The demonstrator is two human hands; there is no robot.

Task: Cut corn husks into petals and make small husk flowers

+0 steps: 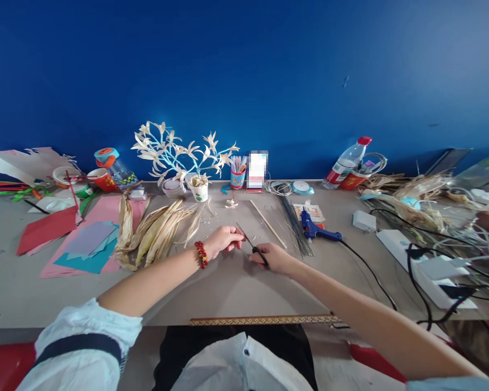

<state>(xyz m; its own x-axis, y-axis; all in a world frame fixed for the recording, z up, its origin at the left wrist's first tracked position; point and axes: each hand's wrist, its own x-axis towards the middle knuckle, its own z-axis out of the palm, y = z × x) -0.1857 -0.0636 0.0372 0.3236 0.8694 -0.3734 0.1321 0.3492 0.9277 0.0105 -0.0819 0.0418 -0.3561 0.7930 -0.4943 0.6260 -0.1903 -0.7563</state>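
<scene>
In the middle of the table, my right hand point(274, 258) is closed round the black handles of a pair of scissors point(261, 256). Their thin blades point up and left, toward my left hand point(225, 239). The fingers of my left hand are pinched together beside the blades; whatever lies between them is too small to make out. A red bead bracelet point(201, 255) circles that wrist. Small pale scraps are scattered around both hands. To the left lie dried corn husks point(157, 233), and past the hands lies a thin wooden stick point(268, 223).
White husk flowers on blue stems stand in a small white pot point(199, 188) at the back. Right of my hands are dark wires point(295, 225), a blue glue gun point(318, 231) and a power strip point(407, 266) with tangled cables. Coloured paper point(85, 244) lies left. A bottle point(346, 163) leans near the wall.
</scene>
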